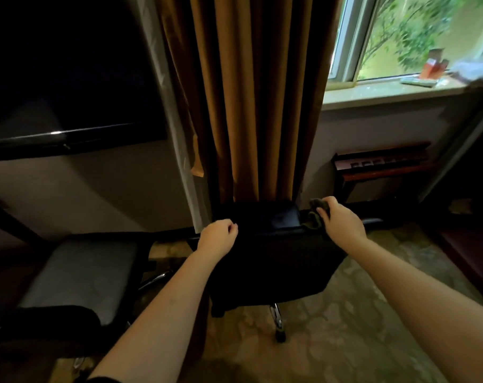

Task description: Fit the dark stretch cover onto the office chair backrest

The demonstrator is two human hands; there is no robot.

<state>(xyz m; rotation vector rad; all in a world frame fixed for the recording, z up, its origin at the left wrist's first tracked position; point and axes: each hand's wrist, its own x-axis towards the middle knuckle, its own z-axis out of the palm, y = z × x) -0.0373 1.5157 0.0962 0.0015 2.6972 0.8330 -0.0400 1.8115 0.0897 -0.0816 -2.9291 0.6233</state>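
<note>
The black office chair backrest (273, 261) stands in front of me, its glossy top edge (279, 215) against the curtain. The dark stretch cover (316, 217) is bunched at the backrest's upper right corner. My right hand (342, 221) is shut on that bunched fabric. My left hand (218, 236) sits at the upper left corner of the backrest with its fingers curled; whether it grips fabric there is too dark to tell. How far the cover reaches over the backrest is hidden in the dark.
A second chair with a grey seat (82, 275) stands at the left. Brown curtains (251, 100) hang behind the chair. A low wooden bench (384, 167) is under the window sill (395, 92). The chair's chrome leg (277, 319) rests on patterned carpet.
</note>
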